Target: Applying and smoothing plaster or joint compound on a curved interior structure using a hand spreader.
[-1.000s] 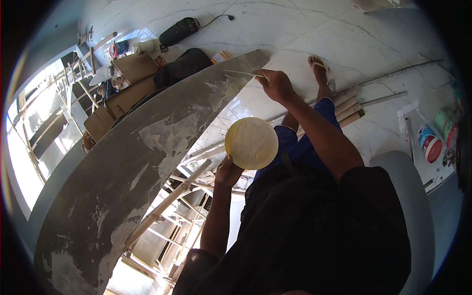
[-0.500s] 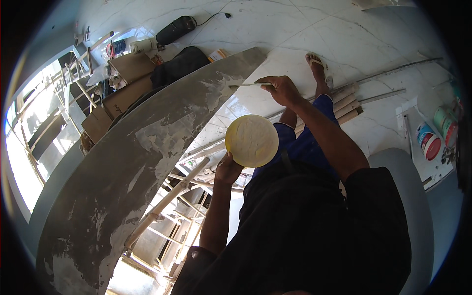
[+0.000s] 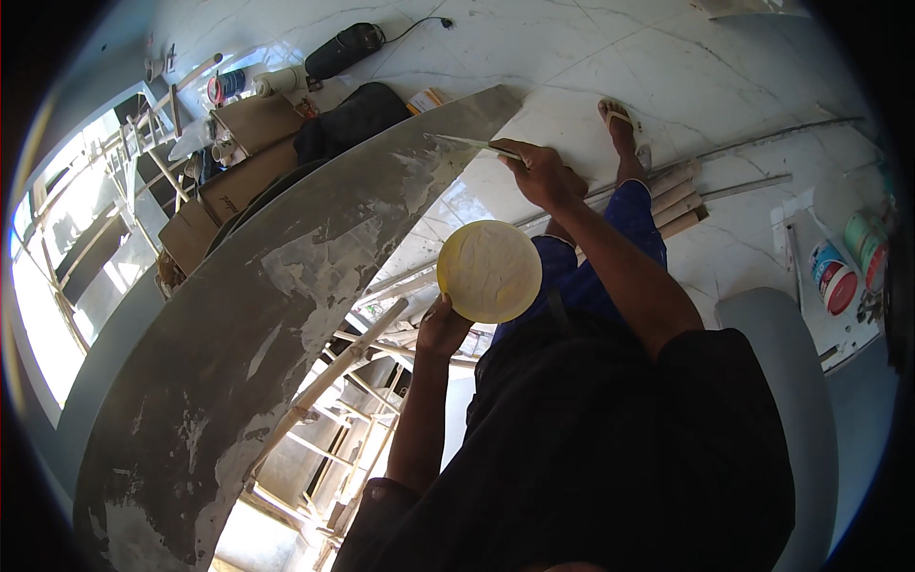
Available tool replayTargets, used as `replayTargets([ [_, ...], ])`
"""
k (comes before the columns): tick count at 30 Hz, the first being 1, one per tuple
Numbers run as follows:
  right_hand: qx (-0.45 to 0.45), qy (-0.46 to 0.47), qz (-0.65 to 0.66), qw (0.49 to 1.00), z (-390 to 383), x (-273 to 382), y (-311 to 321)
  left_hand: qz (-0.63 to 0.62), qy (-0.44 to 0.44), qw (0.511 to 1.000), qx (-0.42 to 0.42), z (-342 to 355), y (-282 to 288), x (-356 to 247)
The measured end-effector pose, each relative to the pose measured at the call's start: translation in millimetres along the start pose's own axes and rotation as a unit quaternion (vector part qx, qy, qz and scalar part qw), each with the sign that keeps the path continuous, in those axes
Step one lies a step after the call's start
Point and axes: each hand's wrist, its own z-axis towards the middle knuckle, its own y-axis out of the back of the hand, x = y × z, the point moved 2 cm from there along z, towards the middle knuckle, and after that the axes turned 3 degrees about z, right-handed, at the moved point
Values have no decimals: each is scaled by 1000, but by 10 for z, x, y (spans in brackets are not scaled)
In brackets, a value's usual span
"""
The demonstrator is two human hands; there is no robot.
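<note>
My right hand is closed round the handle of a putty knife. The knife's thin blade lies against the far end of a curved grey plastered ledge, over its inner edge. Pale smeared patches of filler mark that surface. From below, my left hand grips the near-left edge of a round yellow dish, its thumb at the rim. Whitish putty fills the dish in an uneven layer. The left fingers are mostly hidden beneath it.
Beyond the ledge lie cardboard boxes, a dark cloth and a black cylindrical case. Wooden poles stand under the inner edge. Long tubes rest on the tiled floor. Paint buckets stand at right.
The putty knife's tip has shifted up and to the left on the ledge, its blade angle changed. My right hand has moved slightly left. The left hand and dish stay nearly still.
</note>
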Motion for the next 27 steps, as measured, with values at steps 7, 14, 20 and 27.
replayTargets([
  [7, -50, 90, -4, 995, -369, 55, -315, -33, 2, 999, -5, 1, 43, 38],
  [14, -22, 146, -105, 983, -482, 87, 60, -46, 12, 999, -3, 18, 201, 79],
  [20, -27, -8, -193, 981, 82, -210, 121, -32, 7, 999, 4, 87, 86, 36],
  [27, 49, -6, -148, 988, 426, -146, 34, -21, -8, 1000, -1, -21, 60, 13],
])
